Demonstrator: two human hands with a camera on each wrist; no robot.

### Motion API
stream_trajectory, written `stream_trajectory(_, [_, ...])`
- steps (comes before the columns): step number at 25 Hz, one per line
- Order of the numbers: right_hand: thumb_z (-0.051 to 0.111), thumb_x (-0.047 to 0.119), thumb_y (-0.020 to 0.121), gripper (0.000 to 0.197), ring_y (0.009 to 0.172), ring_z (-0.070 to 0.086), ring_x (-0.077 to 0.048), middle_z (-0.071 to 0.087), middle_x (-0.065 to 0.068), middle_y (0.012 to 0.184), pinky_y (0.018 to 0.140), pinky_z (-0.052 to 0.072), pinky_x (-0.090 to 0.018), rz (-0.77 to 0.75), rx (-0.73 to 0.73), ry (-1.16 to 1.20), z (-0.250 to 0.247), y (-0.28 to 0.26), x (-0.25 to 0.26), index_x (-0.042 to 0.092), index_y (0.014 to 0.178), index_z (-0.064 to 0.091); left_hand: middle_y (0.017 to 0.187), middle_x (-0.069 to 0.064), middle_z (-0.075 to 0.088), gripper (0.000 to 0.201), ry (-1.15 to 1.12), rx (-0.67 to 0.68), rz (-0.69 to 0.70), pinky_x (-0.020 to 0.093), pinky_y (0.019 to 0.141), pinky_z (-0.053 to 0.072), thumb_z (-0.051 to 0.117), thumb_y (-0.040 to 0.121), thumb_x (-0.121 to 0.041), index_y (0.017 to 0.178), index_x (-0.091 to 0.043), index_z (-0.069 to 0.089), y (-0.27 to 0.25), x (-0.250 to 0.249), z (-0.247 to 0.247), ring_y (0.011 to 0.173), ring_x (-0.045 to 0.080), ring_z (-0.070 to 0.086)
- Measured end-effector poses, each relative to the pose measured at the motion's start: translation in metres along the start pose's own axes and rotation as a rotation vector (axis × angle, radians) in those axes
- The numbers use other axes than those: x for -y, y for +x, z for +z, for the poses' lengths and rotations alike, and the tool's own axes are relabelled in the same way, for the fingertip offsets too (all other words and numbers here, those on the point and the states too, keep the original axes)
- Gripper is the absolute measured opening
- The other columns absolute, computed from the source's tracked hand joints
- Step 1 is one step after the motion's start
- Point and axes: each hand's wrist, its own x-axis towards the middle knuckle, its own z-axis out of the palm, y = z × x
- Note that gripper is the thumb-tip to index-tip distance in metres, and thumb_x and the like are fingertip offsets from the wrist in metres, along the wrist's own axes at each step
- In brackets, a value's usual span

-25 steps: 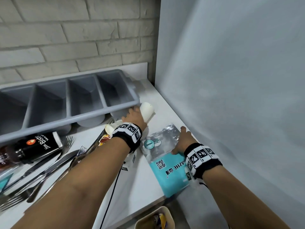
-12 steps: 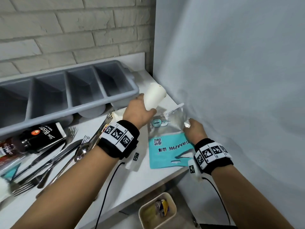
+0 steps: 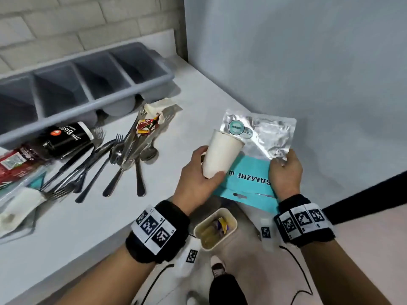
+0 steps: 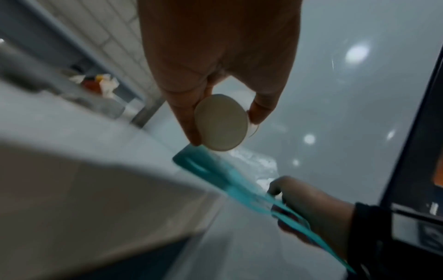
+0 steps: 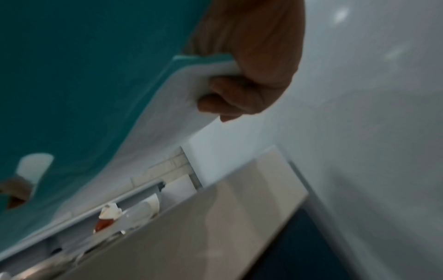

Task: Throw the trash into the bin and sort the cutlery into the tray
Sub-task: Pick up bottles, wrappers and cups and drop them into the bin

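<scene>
My left hand point(image 3: 198, 175) grips a white paper cup point(image 3: 221, 156), lifted off the white counter near its front right corner; its round base point(image 4: 221, 122) faces the left wrist camera between my fingers point(image 4: 189, 121). My right hand point(image 3: 284, 170) pinches a silver and teal plastic pouch point(image 3: 253, 168) by its right edge, held up beside the cup; the right wrist view shows the pouch point(image 5: 84, 85) curled under my fingers point(image 5: 227, 100). A beige bin point(image 3: 214, 227) stands on the floor below both hands. The grey cutlery tray point(image 3: 88, 84) sits at the back left. A pile of forks, knives and spoons point(image 3: 114, 159) lies in front of the tray.
A black bottle point(image 3: 63, 137), red packaging point(image 3: 15, 166) and a crumpled wrapper point(image 3: 149, 124) lie among the cutlery. White paper trash point(image 3: 19, 205) sits at the left edge. A grey wall point(image 3: 286, 62) closes the counter's right side. My shoe point(image 3: 218, 269) shows on the floor.
Both hands have lifted the cup and the pouch off the counter and drawn them back toward me, over the counter's front edge above the bin.
</scene>
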Motion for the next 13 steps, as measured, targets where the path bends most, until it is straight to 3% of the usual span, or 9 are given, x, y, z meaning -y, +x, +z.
stream_trajectory(2, [0.041,-0.002,0.086,0.018,0.070,0.052,-0.019,0.058,-0.014,0.091,0.066,0.044,-0.022,0.062,-0.093,0.055,-0.011,-0.023,-0.035,0.013,0.092,0.049,0.118,-0.009,0.053,0.066,-0.019,0.046,-0.002,0.008,0.073,0.049,0.068,0.081,-0.026,0.137,-0.023,0.031,-0.025,0.023,0.018,0.098,0.006,0.053])
stream_trajectory(4, [0.043,-0.001,0.086,0.016,0.063,0.049,-0.013,0.055,-0.010,0.088,0.053,0.042,-0.009,0.127,-0.135,0.033,-0.022,-0.041,-0.067,0.010,0.095,0.052,0.114,-0.014,0.046,0.070,-0.007,0.052,-0.015,0.000,0.068,0.043,0.070,0.079,-0.024,0.138,-0.020,0.033,-0.042,0.043,0.033,0.100,0.002,0.048])
stream_trajectory(5, [0.044,0.001,0.085,0.015,0.060,0.046,-0.009,0.053,-0.009,0.084,0.048,0.037,-0.002,0.157,-0.154,0.013,-0.029,-0.049,-0.082,0.007,0.093,0.055,0.114,-0.014,0.046,0.072,0.004,0.061,-0.029,0.002,0.073,0.042,0.070,0.076,-0.025,0.139,-0.018,0.034,-0.048,0.055,0.041,0.102,0.003,0.048])
stream_trajectory(6, [0.045,0.002,0.084,0.012,0.060,0.044,-0.009,0.052,-0.008,0.080,0.047,0.035,-0.003,0.181,-0.172,-0.003,-0.033,-0.054,-0.097,0.007,0.088,0.055,0.115,-0.012,0.048,0.074,0.021,0.077,-0.051,0.010,0.078,0.044,0.070,0.074,-0.027,0.139,-0.018,0.035,-0.053,0.068,0.048,0.103,0.005,0.049])
stream_trajectory(9, [0.046,0.000,0.085,0.009,0.078,0.048,-0.019,0.052,-0.010,0.087,0.068,0.035,-0.018,0.350,-0.156,-0.054,-0.040,-0.067,-0.153,0.000,0.091,0.054,0.115,-0.005,0.055,0.071,0.058,0.111,-0.191,0.024,0.082,0.050,0.073,0.075,-0.023,0.136,-0.020,0.038,-0.059,0.120,0.080,0.101,0.013,0.056])
stream_trajectory(13, [0.041,0.003,0.084,0.012,0.075,0.049,-0.028,0.051,-0.021,0.086,0.059,0.034,-0.032,0.569,0.006,-0.219,-0.024,-0.073,-0.234,-0.002,0.092,0.047,0.117,0.004,0.059,0.070,0.120,0.147,-0.380,0.022,0.078,0.045,0.071,0.077,-0.017,0.138,-0.017,0.036,-0.051,0.196,0.126,0.096,0.017,0.057])
